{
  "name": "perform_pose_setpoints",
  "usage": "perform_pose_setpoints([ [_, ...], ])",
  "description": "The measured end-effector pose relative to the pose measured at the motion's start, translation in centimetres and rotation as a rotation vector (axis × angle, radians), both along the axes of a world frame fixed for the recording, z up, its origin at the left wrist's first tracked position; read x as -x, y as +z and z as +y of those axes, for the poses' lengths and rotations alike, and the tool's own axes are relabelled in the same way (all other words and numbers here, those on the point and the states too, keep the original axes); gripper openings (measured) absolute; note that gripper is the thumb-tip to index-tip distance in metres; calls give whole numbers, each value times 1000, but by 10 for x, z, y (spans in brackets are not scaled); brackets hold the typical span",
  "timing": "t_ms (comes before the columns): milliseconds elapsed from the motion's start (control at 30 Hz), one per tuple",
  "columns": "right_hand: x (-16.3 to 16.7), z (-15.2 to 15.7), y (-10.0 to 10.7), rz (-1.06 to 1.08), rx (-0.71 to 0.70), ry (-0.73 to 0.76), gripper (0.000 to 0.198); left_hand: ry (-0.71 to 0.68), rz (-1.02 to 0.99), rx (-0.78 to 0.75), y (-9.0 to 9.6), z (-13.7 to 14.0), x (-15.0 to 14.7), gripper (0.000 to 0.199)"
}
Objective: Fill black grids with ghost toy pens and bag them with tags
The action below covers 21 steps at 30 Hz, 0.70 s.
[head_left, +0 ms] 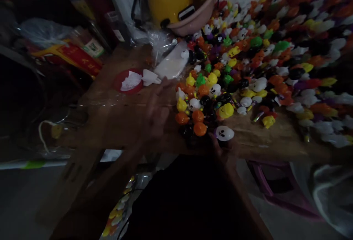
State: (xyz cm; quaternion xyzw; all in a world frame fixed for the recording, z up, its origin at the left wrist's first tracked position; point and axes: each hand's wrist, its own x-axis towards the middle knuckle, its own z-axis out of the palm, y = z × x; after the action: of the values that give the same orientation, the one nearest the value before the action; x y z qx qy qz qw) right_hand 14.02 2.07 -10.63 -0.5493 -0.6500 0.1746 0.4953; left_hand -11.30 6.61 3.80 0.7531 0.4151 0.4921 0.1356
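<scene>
One clear plastic bag, far left of and beyond the red dish, which serves as landmark. Red-and-gold packet: left of dish, slightly beyond it. The dish stands on the wooden table, with crumpled white paper in it. White scrap: just right of the dish rim.

Left hand: right of dish and nearer the wearer, motion-blurred. Fingers look extended and released, tips near the white scrap. Flat pale bag: right of dish, a little beyond. Farther beyond and right, a glossy yellow rounded object above a pink basin.

Cluster of small figures, orange, yellow, white, black and green: right of dish, extending nearer. Past its near edge, right of dish and nearer the wearer, is the white ghost-faced figure. Right hand grasps it, thumb along its left side; the remaining fingers are too dark to make out.

Purple stool: right of dish, below table level. Large multicoloured pile: far right of dish, spreading beyond it.
</scene>
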Motion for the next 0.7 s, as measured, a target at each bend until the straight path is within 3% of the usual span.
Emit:
perform_pose_setpoints([
  [167, 5, 0, 18, -167, -116, -150, 23, -58, 117, 51, -19, -22, -18, 84],
  [267, 9, 1, 21, -202, -122, -126, 20, -112, 126, 29, -29, -23, -24, 104],
  [467, 14, 9, 24, -228, -99, -69, 20, 7, 176, 39, -49, -14, -28, 119],
  [567, 13, 15, 23, -202, -89, -42, 23, -3, 222, 47, -46, -15, -27, 117],
  [700, 15, 18, 24, -141, -26, 30, 20, -3, 334, -36, -21, -22, -31, 116],
])
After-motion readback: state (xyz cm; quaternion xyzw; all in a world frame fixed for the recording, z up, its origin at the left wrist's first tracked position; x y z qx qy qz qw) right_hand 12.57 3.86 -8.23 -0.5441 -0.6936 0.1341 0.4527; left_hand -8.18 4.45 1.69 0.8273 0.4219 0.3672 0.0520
